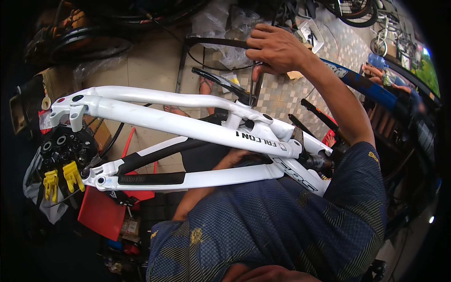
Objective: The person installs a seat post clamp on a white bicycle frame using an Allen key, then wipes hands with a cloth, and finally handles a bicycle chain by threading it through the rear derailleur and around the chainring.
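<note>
A white bicycle frame point(178, 117) with black lettering and black panels lies across the view in front of my body. My right hand point(277, 49) is closed above the frame's right part. Its fingers are round a thin dark metal tool point(256, 84), which runs down toward the frame. A long black lever-like piece point(221, 81) slants up and left from the same spot; I cannot tell whether it is joined to the tool. My left hand point(237, 156) reaches in behind the lower white tube, near the joint of the tubes. Its fingers are mostly hidden.
Yellow clamp-like pieces point(72, 176) and black parts stand at the frame's left end, above a red plastic panel point(105, 209). A blue tube point(352, 77) slants at the right. Tyres point(89, 44) and clear plastic wrapping point(230, 54) lie at the back.
</note>
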The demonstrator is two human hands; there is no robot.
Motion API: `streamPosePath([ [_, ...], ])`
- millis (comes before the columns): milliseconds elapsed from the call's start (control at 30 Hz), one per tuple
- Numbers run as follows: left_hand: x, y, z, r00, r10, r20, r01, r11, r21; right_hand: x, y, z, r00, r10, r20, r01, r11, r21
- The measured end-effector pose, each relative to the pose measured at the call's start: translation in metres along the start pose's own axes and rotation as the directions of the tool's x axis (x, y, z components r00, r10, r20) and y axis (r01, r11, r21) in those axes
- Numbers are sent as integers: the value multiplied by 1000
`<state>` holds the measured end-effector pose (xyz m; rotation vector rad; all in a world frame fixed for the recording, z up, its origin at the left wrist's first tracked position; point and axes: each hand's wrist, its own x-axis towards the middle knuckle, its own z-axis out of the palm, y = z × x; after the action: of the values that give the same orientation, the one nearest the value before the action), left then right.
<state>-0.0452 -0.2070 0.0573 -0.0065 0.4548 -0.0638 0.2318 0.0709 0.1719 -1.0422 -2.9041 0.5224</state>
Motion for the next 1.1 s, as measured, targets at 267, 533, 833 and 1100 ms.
streamPosePath([
  [267,0,5,2,1000,10,-1,-10,1000,3,-34,-24,-4,961,277,4,-275,955,-114],
  [533,-5,12,3,1000,-14,-1,14,1000,14,-63,-62,-13,854,519,-32,-515,835,-195],
  [833,-9,11,4,1000,-12,-9,12,999,49,-76,-96,-11,765,624,-158,-643,730,-231],
  [1100,2,-17,-20,940,317,129,-339,810,478,-66,-72,-25,873,485,-49,-484,850,-207],
])
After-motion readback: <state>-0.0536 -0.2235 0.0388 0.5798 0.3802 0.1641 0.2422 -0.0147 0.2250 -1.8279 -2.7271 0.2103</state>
